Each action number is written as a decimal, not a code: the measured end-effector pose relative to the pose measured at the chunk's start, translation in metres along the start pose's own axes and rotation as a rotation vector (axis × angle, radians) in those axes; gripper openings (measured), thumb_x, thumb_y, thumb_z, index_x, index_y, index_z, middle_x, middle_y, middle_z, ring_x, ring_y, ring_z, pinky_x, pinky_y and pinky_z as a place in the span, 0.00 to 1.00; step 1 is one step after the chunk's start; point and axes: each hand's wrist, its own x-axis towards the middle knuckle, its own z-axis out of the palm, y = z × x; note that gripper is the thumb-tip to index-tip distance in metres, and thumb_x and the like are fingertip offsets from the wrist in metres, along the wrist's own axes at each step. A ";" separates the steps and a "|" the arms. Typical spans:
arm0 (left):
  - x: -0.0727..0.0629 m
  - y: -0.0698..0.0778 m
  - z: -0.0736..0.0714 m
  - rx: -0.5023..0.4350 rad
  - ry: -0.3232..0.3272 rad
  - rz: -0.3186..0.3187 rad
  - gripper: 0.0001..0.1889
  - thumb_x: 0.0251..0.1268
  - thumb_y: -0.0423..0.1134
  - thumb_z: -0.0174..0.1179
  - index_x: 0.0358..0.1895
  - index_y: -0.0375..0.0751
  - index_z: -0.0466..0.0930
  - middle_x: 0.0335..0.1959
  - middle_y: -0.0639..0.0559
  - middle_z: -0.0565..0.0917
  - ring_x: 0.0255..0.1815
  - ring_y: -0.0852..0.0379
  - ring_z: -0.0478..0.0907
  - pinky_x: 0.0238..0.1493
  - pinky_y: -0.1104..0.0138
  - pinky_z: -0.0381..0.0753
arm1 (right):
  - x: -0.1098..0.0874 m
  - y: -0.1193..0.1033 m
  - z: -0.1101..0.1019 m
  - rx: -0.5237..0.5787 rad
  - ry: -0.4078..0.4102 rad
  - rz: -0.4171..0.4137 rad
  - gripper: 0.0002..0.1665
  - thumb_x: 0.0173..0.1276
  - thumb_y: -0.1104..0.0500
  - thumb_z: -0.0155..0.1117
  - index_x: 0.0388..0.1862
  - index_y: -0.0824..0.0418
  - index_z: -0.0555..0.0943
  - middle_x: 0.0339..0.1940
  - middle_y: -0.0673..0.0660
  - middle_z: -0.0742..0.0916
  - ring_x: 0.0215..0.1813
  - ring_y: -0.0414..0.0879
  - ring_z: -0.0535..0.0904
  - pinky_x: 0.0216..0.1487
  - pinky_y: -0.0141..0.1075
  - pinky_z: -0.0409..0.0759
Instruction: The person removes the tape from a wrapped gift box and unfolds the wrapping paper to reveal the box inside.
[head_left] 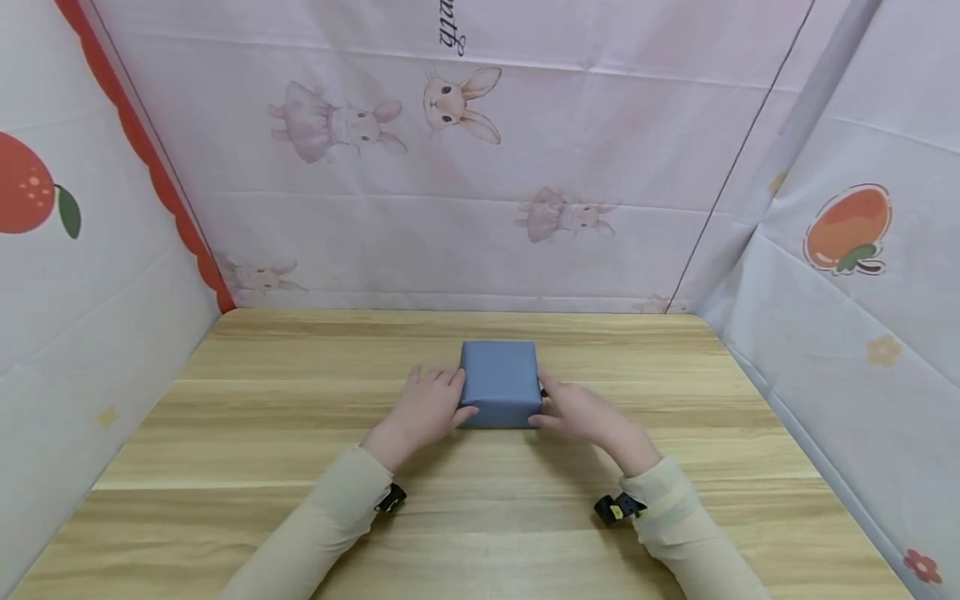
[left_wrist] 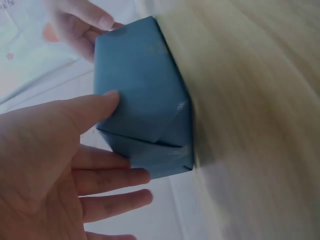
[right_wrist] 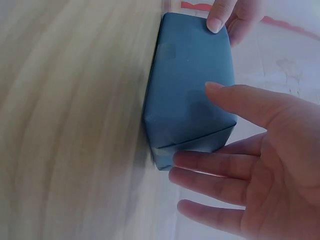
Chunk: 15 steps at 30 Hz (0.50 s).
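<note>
A box wrapped in blue paper lies flat on the wooden table, toward its back middle. Its end flap shows folded and taped in the left wrist view. Against the box's left side rests my left hand, thumb on the front face and fingers fairly straight along the end. My right hand mirrors it on the other side, with its thumb at the front face. In the right wrist view the fingers of the right hand look extended and spread beside the folded end. The underside of the box is hidden.
The wooden table ends at a back wall of printed cloth with rabbits. More cloth hangs along the left and right edges. A dark strapped device sits at the right wrist, and another at the left.
</note>
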 end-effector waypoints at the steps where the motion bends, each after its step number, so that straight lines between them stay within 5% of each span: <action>1: -0.001 -0.001 -0.001 -0.005 -0.004 0.002 0.35 0.70 0.60 0.52 0.66 0.34 0.69 0.62 0.40 0.78 0.65 0.42 0.74 0.70 0.39 0.60 | 0.000 -0.001 0.001 0.010 -0.001 -0.004 0.53 0.66 0.46 0.67 0.77 0.67 0.51 0.65 0.68 0.78 0.66 0.59 0.76 0.66 0.50 0.73; 15: -0.005 -0.022 -0.007 -0.116 -0.065 0.006 0.36 0.65 0.62 0.57 0.65 0.37 0.71 0.59 0.41 0.81 0.60 0.43 0.78 0.64 0.42 0.70 | 0.002 0.000 0.003 0.119 -0.017 -0.059 0.50 0.69 0.48 0.64 0.79 0.62 0.49 0.65 0.66 0.78 0.67 0.57 0.75 0.66 0.50 0.73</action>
